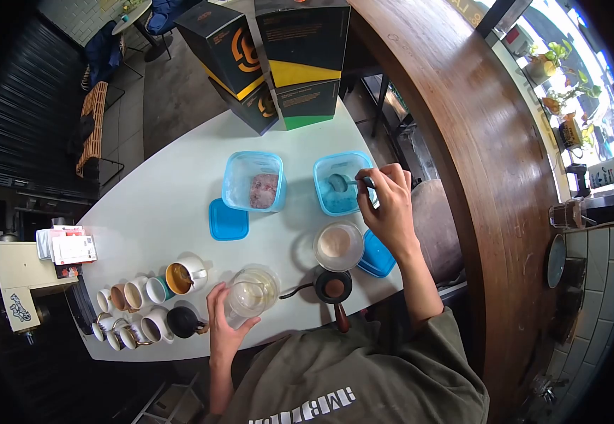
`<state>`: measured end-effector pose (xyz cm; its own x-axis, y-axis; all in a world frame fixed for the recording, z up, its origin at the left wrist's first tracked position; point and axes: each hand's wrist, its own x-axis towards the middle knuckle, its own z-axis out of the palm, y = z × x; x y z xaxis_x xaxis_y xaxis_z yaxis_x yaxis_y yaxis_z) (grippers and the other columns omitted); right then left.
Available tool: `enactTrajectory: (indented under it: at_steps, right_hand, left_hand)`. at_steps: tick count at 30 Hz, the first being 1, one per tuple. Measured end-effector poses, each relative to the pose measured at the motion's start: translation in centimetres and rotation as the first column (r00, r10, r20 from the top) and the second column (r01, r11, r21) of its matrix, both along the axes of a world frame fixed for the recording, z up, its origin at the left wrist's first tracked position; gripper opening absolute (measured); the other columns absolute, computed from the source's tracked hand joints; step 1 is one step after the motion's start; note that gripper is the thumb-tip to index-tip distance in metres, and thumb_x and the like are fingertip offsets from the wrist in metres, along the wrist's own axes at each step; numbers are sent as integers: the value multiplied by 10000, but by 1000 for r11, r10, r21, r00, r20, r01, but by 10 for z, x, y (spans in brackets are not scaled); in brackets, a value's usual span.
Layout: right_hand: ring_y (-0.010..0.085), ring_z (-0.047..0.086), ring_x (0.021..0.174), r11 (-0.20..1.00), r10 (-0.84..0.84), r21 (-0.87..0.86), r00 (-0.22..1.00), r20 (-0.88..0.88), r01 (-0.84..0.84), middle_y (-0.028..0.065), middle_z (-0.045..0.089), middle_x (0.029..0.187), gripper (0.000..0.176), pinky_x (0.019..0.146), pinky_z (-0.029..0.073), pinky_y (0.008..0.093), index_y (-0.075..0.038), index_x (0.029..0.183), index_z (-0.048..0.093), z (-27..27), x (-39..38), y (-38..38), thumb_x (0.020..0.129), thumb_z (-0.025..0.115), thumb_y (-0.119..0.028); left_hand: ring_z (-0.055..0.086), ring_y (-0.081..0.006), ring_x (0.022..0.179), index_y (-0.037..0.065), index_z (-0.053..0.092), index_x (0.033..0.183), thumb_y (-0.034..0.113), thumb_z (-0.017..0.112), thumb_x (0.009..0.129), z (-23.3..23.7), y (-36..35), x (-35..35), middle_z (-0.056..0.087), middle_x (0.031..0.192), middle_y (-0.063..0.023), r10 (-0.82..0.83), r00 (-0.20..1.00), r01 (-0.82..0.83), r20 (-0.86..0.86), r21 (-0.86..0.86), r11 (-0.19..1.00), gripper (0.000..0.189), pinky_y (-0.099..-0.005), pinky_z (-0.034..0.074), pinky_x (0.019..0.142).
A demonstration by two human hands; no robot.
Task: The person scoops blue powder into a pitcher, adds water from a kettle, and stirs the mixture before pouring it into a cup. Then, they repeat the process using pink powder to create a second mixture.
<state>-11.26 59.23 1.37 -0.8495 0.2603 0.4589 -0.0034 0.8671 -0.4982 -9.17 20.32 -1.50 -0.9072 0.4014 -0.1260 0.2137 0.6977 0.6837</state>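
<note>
My right hand (pixel 393 205) pinches the handle of a dark measuring scoop (pixel 339 183), its bowl inside a light-blue plastic container (pixel 319 194). My left hand (pixel 225 324) curls its thumb and fingers around a clear cup (pixel 248 295) close to the table's near edge. A second light-blue container (pixel 233 185), with pinkish-white contents, stands further left, its blue lid (pixel 228 220) lying beside it. Another blue lid (pixel 377 254) rests under my right forearm. Between them is a clear bowl (pixel 338 246) holding pale powder. A small dark pan (pixel 333 285) with brown powder sits below it.
Several mugs (pixel 185 274) crowd the left part of the white table (pixel 158 212). Tall black boxes (pixel 300 42) are stacked at the far end. A wooden counter (pixel 455 106) curves along the right. Papers (pixel 72 247) stand at the far left.
</note>
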Motion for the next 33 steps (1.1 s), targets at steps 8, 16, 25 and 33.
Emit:
enactTrajectory:
  at_steps: [8,16,25,33]
  right_hand:
    - [239,544,903,995,11,-100,999,-31,-14,41,691,838,177,865,376,385,-72,949,632,0,0,2,777,654,-36]
    - [230,544,838,969,-27,-247,1000,-4,25,70,637,807,100,825,397,354,-47,919,633,6,3,2,825,635,-12]
    - [211,594,703,870,-112,-492,987,-115,41,99,629,807,16,648,437,319,-10,918,585,-1,1,14,917,577,4]
    - [109,576,725,739,-176,-673,972,-159,24,50,598,811,86,692,464,257,1,937,562,1,-4,24,991,513,-43]
  left_hand:
    - [441,-365,1331,79,465,1362,234,923,619,0,-4,-6,400,1449,-150,0,1000,1,-8,112,994,887,-488,400,1103]
    - [450,-355,1319,76,507,1318,254,913,639,-5,-8,-5,408,1440,-148,29,999,-27,-15,85,996,811,-489,406,1091]
    - [439,-361,1328,67,451,1378,369,924,598,0,-8,-2,412,1440,-145,43,999,-42,-8,101,994,960,-489,417,1088]
    - [457,-358,1312,70,434,1388,265,939,588,-2,-5,-2,427,1425,-147,-5,1000,7,-26,84,996,966,-472,429,1082]
